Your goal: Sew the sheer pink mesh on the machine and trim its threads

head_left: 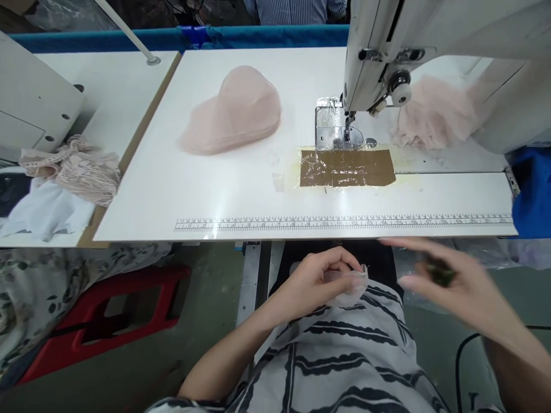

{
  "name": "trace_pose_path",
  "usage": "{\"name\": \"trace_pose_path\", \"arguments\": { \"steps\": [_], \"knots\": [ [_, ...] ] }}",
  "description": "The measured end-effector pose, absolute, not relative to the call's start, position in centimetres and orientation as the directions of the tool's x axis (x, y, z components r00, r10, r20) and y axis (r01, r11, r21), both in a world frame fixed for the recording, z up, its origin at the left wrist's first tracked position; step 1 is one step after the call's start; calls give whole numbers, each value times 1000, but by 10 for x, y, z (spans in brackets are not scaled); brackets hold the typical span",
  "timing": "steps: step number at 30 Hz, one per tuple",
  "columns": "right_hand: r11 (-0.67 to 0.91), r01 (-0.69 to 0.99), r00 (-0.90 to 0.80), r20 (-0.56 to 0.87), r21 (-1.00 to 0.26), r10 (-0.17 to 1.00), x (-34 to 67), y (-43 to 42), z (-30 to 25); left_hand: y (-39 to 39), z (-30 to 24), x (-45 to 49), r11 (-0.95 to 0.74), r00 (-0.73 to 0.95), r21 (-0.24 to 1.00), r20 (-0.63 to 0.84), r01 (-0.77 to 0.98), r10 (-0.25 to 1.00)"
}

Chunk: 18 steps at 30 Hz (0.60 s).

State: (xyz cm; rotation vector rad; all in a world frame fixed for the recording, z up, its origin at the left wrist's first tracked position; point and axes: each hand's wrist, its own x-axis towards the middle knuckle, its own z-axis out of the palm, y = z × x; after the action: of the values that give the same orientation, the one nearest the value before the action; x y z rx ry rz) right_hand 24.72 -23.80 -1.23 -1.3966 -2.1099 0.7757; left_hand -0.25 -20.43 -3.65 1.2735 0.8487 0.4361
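My left hand (321,278) is closed, pinching a small piece of sheer whitish fabric (355,287) over my lap, below the table's front edge. To the right, my right hand (451,275) is raised, smeared by motion, with forefinger and thumb apart. A small dark object (439,272) lies in its palm under the curled fingers; the blur hides its kind. Beyond both hands stands a white sewing machine (370,69), its presser foot (348,129) over the metal needle plate. A stack of sheer pale pink fabric pieces (241,112) rests on the table, left of the machine.
Gathered pink fabric (439,115) lies under the machine arm. A printed ruler (336,222) runs along the table's front edge, below brown tape (344,168). Lace trim (81,169) and white cloth (49,209) sit at left, above a red stool (116,315). Someone's striped shirt (293,11) shows behind.
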Motion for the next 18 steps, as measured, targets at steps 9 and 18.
{"name": "trace_pose_path", "arguments": {
  "steps": [9, 18],
  "knots": [
    [-85, 404, -277, -211, -911, 937, 195, -210, -34, -204, -31, -27, 279, 571, 946, -322, 165, 755],
    [293, 391, -208, 226, -873, 952, 192, -214, -27, -211, -44, -40, 94, 490, 951, -234, 294, 840]
  ]
}}
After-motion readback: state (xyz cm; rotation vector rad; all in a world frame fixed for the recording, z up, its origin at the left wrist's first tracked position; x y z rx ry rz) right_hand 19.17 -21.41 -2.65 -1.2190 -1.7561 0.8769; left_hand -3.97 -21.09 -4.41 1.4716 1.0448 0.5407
